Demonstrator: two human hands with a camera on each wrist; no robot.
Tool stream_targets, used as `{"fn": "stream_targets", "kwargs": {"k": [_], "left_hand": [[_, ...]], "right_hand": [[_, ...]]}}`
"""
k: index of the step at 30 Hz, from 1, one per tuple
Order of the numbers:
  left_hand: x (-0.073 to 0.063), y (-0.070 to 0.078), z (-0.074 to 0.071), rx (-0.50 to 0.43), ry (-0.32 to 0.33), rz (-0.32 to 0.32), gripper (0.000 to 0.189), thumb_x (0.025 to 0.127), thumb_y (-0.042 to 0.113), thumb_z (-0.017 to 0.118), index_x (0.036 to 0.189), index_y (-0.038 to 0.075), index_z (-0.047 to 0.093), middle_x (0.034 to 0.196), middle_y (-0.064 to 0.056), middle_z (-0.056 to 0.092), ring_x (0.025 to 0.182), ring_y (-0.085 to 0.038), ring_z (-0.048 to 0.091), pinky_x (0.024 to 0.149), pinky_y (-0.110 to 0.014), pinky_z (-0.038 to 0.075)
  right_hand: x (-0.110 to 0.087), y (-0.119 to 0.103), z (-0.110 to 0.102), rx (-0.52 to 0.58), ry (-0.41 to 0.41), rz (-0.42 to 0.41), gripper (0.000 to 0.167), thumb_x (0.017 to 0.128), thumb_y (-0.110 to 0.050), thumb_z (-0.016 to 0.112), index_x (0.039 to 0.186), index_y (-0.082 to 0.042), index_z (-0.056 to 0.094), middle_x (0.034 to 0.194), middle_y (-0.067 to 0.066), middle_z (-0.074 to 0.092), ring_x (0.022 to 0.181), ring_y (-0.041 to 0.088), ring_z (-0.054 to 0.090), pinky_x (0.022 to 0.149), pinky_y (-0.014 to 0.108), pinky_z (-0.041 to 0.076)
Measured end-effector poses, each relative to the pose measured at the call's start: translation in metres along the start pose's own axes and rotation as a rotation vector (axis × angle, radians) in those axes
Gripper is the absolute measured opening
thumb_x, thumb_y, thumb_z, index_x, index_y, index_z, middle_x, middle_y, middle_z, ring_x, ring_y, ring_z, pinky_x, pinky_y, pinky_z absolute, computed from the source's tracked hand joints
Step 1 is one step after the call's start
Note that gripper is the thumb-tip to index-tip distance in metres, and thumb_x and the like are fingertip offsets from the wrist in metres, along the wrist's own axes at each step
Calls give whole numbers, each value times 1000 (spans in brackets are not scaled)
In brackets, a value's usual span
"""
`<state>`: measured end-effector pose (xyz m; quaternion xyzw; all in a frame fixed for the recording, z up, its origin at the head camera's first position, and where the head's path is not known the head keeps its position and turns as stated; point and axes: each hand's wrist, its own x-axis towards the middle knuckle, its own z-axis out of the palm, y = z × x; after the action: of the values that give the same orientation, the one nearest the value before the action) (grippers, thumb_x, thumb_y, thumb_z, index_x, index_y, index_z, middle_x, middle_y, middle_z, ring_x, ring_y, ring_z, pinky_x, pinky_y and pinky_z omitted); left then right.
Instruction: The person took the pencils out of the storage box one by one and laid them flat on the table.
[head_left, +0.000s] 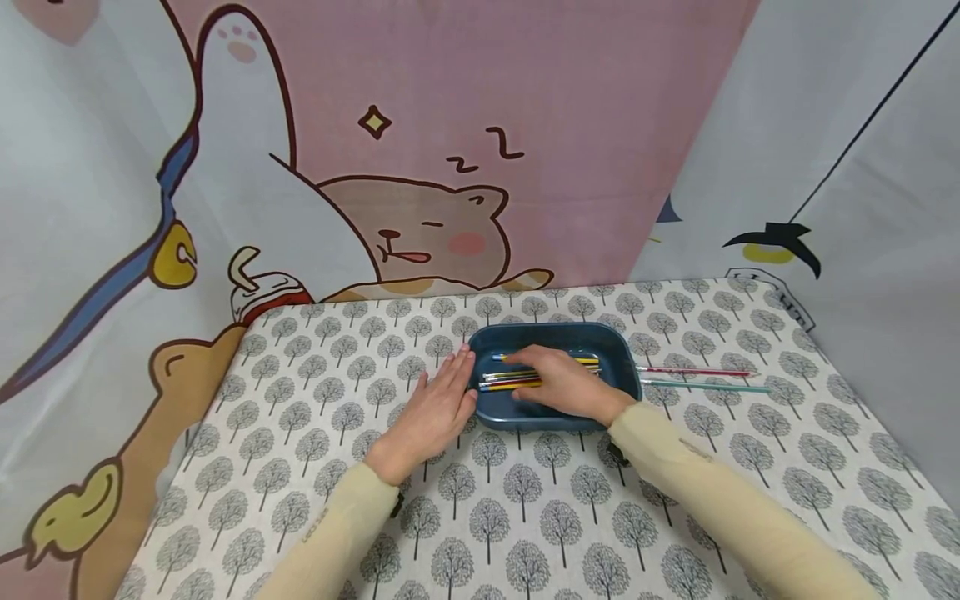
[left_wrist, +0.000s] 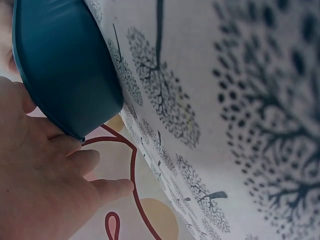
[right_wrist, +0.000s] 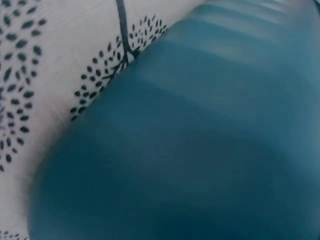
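Note:
A dark blue rectangular tray (head_left: 558,422) sits on the table, with several thin paintbrush-like sticks (head_left: 510,381) lying lengthwise inside it. My left hand (head_left: 431,408) rests against the tray's left end, fingers extended; the left wrist view shows these fingers along the tray's rim (left_wrist: 55,127). Inside the tray, my right hand (head_left: 562,382) reaches over the sticks from the right, thumb and fingers spread apart across them. Its palm hides their middle. Only the tray's outer wall (right_wrist: 190,140) and some cloth fill the right wrist view; the right hand does not show there.
Just right of the tray, a red-handled paintbrush (head_left: 697,371) and a teal-handled one (head_left: 705,386) lie side by side on the cloth. A tree-patterned tablecloth (head_left: 300,500) covers the table. Cartoon-printed curtains (head_left: 600,125) stand behind and at both sides.

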<state>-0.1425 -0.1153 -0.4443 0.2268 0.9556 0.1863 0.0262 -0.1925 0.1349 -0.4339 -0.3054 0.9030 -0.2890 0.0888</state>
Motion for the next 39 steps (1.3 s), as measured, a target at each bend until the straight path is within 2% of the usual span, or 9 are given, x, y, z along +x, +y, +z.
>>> {"fn": "stream_targets", "kwargs": {"k": [5, 9, 22, 31, 39], "left_hand": [[0, -1, 0, 5, 0, 2, 60, 114, 32, 35, 166, 9, 16, 172, -6, 11, 156, -31, 21, 121, -65, 24], [0, -2, 0, 11, 4, 4, 60, 114, 32, 35, 166, 9, 17, 172, -5, 10, 156, -31, 22, 121, -66, 24], [1, -2, 1, 17, 10, 9, 60, 114, 32, 36, 166, 9, 17, 172, -5, 11, 156, -32, 23, 120, -66, 25], [1, -1, 1, 11, 7, 6, 60, 114, 32, 36, 166, 9, 18, 172, -5, 11, 156, -32, 23, 120, -66, 25], [1, -1, 2, 11, 9, 3, 60, 114, 32, 36, 166, 8, 19, 172, -5, 11, 155, -32, 24, 120, -66, 25]], "right_hand": [[5, 0, 3, -31, -20, -20, 50, 93, -20, 80, 138, -4, 65, 131, 10, 67, 121, 26, 64, 104, 45, 53], [9, -1, 5, -40, -36, -4, 46, 94, -20, 79, 136, -5, 68, 127, 7, 69, 115, 22, 65, 101, 42, 54], [16, -1, 9, -53, -28, 19, 32, 95, -15, 78, 126, -7, 74, 120, 6, 71, 112, 22, 66, 99, 42, 55], [18, -2, 13, -49, -22, 17, 22, 95, -11, 76, 116, -8, 78, 108, 3, 70, 97, 16, 68, 86, 36, 58], [20, -4, 15, -117, -35, 12, 12, 94, -11, 77, 106, -11, 80, 100, 0, 68, 90, 14, 65, 82, 35, 57]]}}
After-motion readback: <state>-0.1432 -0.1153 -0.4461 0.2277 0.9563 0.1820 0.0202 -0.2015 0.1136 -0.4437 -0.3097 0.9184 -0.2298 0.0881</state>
